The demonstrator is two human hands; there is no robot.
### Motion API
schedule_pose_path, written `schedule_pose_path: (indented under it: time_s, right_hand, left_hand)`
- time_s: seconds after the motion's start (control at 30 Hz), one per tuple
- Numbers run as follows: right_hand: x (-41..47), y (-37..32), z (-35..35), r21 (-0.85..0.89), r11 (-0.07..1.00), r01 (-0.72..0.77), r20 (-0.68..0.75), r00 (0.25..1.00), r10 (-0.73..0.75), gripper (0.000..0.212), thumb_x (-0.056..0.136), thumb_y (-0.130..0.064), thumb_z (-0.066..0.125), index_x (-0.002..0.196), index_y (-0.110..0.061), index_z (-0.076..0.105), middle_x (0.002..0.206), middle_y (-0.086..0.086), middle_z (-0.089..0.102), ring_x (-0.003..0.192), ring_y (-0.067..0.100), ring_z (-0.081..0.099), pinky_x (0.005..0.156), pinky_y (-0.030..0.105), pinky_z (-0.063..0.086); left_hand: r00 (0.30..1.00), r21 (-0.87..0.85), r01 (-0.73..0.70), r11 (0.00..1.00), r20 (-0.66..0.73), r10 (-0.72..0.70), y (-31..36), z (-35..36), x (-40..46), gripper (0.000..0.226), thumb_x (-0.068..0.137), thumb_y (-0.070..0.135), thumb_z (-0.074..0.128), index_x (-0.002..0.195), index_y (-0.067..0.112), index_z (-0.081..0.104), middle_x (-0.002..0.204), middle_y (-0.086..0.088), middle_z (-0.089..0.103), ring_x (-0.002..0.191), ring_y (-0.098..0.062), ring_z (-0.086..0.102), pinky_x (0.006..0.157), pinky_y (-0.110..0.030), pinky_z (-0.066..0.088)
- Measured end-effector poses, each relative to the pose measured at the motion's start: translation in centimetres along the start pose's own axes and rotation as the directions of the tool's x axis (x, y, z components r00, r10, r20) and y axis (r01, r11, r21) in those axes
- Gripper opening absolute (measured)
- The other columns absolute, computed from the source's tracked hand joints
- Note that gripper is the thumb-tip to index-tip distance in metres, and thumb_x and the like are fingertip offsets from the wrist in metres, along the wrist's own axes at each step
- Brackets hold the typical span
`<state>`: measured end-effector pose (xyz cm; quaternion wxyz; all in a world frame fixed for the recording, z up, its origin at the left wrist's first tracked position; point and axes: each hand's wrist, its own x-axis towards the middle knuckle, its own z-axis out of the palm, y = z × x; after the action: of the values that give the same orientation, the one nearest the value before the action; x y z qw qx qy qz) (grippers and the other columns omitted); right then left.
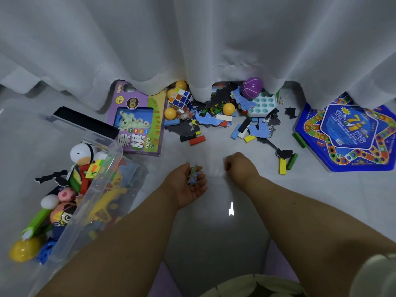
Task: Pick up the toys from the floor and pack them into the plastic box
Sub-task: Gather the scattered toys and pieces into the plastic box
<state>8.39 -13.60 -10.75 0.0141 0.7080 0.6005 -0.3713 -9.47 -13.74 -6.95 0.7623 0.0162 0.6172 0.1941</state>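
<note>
- The left hand (pixel 189 183) lies palm up just above the floor, fingers loosely spread, with a small blue puzzle piece (pixel 194 174) resting across them.
- The right hand (pixel 237 166) is curled into a loose fist, knuckles up; whether it holds anything I cannot tell.
- The step in hand looks like gathering small pieces before dropping them in.
- The plastic box (pixel 102 189) sits to the left, beside the left forearm, already partly filled with toys.
- Next move likely calls for carrying the piece left, over the box's rim.
- Farther off, blocks, yellow balls, a puzzle cube (pixel 180 98) and a purple ball (pixel 252 87) remain scattered.
- A chess set box (pixel 137 123) and blue game board (pixel 349 133) flank the pile.
- The floor (pixel 214 221) is glossy grey; a white curtain (pixel 192 39) hangs behind.
</note>
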Motion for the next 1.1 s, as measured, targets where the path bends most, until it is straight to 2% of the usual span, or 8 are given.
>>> schedule_pose_path:
  time_s: [0.1, 0.23, 0.33, 0.43, 0.53, 0.63, 0.73, 1.1]
  right_hand:
    - [-0.1, -1.2, -0.8, 0.229, 0.973, 0.012, -0.033, 0.999, -0.005, 0.019, 0.08, -0.004, 0.061, 0.069, -0.02, 0.056, 0.084, 0.002, 0.059, 0.081, 0.02, 0.057, 0.064, 0.02, 0.04]
    - [-0.8, -5.6, -2.0, 0.4, 0.897, 0.186, 0.039, 0.975, -0.22, 0.008, 0.081, -0.018, 0.069, 0.083, -0.02, 0.062, 0.082, -0.006, 0.059, 0.077, 0.01, 0.055, 0.065, 0.017, 0.044]
    - [-0.1, -5.1, -2.1, 0.358, 0.911, 0.204, -0.24, 0.963, -0.122, 0.009, 0.083, -0.021, 0.063, 0.09, -0.014, 0.064, 0.091, 0.001, 0.058, 0.083, 0.015, 0.054, 0.071, 0.024, 0.045]
    - [1.3, -1.3, -3.3, 0.229, 0.973, -0.008, -0.492, 0.862, 0.123, 0.034, 0.079, -0.029, 0.066, 0.109, -0.016, 0.06, 0.108, 0.009, 0.054, 0.103, 0.027, 0.05, 0.084, 0.037, 0.044]
    - [3.0, 2.0, -5.3, -0.005, 0.961, -0.275, -0.375, 0.892, 0.253, 0.074, 0.074, -0.051, 0.069, 0.138, -0.033, 0.036, 0.138, 0.011, 0.035, 0.127, 0.032, 0.033, 0.097, 0.047, 0.037]
    - [4.6, 3.3, -6.3, -0.135, 0.959, -0.25, -0.205, 0.954, 0.22, 0.09, 0.069, -0.059, 0.071, 0.142, -0.045, 0.02, 0.149, 0.008, 0.016, 0.136, 0.033, 0.019, 0.102, 0.052, 0.033]
    - [6.1, 3.3, -6.7, -0.234, 0.954, -0.185, -0.176, 0.973, 0.146, 0.086, 0.069, -0.056, 0.073, 0.139, -0.048, 0.025, 0.142, 0.007, 0.021, 0.133, 0.032, 0.022, 0.099, 0.051, 0.036]
    - [7.1, 2.1, -5.9, -0.214, 0.973, -0.092, -0.104, 0.992, 0.071, 0.059, 0.077, -0.035, 0.072, 0.129, -0.037, 0.043, 0.135, 0.011, 0.025, 0.117, 0.039, 0.033, 0.082, 0.04, 0.044]
  left_hand:
    - [1.0, -0.038, 0.002, 0.999, 0.001, -0.002, 0.1, 0.0, 0.5, 0.045, 0.099, 0.045, 0.036, 0.094, 0.01, 0.065, 0.087, -0.01, 0.06, 0.075, -0.022, 0.059, 0.072, -0.036, 0.052]
    - [0.994, -0.193, 0.016, 0.981, 0.108, 0.005, 0.8, 0.5, 0.8, 0.045, 0.101, 0.045, 0.032, 0.113, 0.011, 0.059, 0.104, -0.014, 0.064, 0.087, -0.025, 0.063, 0.072, -0.038, 0.056]
    - [0.989, -0.262, 0.01, 0.965, 0.143, 0.028, 1.6, 1.5, 0.9, 0.043, 0.1, 0.042, 0.034, 0.104, 0.01, 0.063, 0.092, -0.015, 0.065, 0.08, -0.024, 0.063, 0.064, -0.034, 0.059]
    - [0.989, -0.235, -0.002, 0.972, 0.14, 0.036, 2.4, 2.2, 1.3, 0.045, 0.099, 0.04, 0.036, 0.094, 0.008, 0.066, 0.081, -0.011, 0.061, 0.068, -0.02, 0.059, 0.059, -0.029, 0.057]
    - [0.989, -0.231, 0.008, 0.973, 0.146, 0.026, 2.6, 2.4, 1.8, 0.044, 0.099, 0.04, 0.037, 0.094, 0.009, 0.067, 0.079, -0.01, 0.061, 0.064, -0.019, 0.06, 0.059, -0.028, 0.056]
    - [0.99, -0.202, 0.021, 0.979, 0.14, 0.008, 2.5, 2.4, 2.2, 0.043, 0.099, 0.041, 0.037, 0.094, 0.01, 0.067, 0.077, -0.008, 0.063, 0.064, -0.018, 0.06, 0.06, -0.027, 0.056]
    - [0.99, -0.174, 0.031, 0.984, 0.143, -0.006, 2.6, 2.6, 2.4, 0.043, 0.099, 0.04, 0.036, 0.094, 0.01, 0.067, 0.077, -0.008, 0.063, 0.063, -0.018, 0.06, 0.059, -0.027, 0.056]
    - [0.991, -0.135, 0.035, 0.99, 0.134, -0.017, 3.6, 3.7, 3.0, 0.043, 0.099, 0.042, 0.035, 0.096, 0.012, 0.066, 0.08, -0.007, 0.059, 0.068, -0.018, 0.056, 0.058, -0.026, 0.055]
